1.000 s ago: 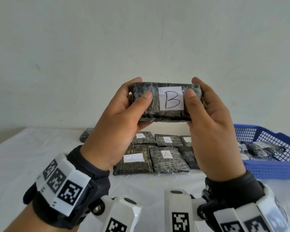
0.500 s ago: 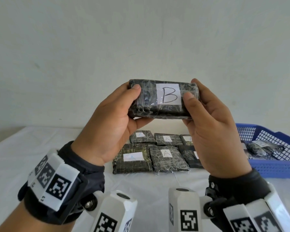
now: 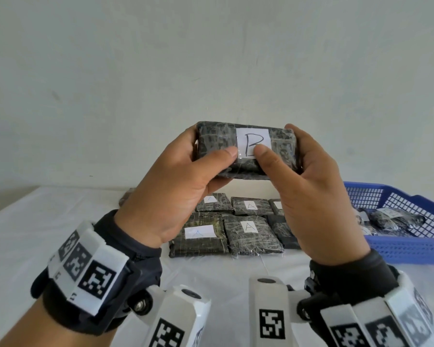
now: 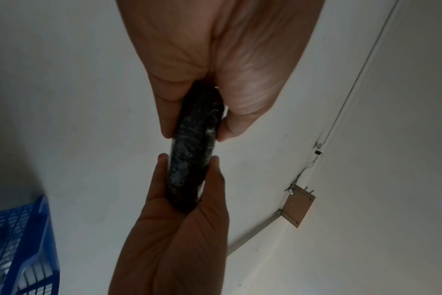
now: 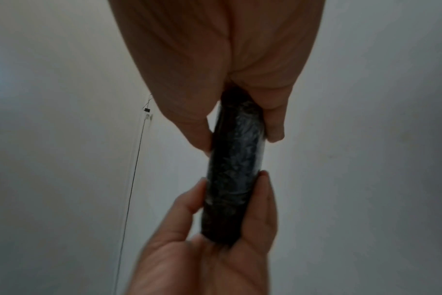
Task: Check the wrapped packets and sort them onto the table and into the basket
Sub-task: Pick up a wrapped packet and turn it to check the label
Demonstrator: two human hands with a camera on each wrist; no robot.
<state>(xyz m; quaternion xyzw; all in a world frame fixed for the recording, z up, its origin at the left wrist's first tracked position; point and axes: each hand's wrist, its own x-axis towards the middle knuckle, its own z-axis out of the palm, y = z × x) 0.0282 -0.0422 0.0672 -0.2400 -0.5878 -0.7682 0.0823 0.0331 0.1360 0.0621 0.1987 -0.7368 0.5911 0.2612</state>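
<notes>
Left hand [image 3: 176,186] and right hand [image 3: 308,196] each pinch one end of the packet [image 3: 218,144], thumbs on the front, fingers behind. It's held up off the table [image 3: 48,236], label [image 3: 252,142] facing the camera, presumably to read the "B". A-labelled packets [image 3: 248,234] lie in rows below. Basket [image 3: 411,249], right, holds more packets; likely B's destination.
</notes>
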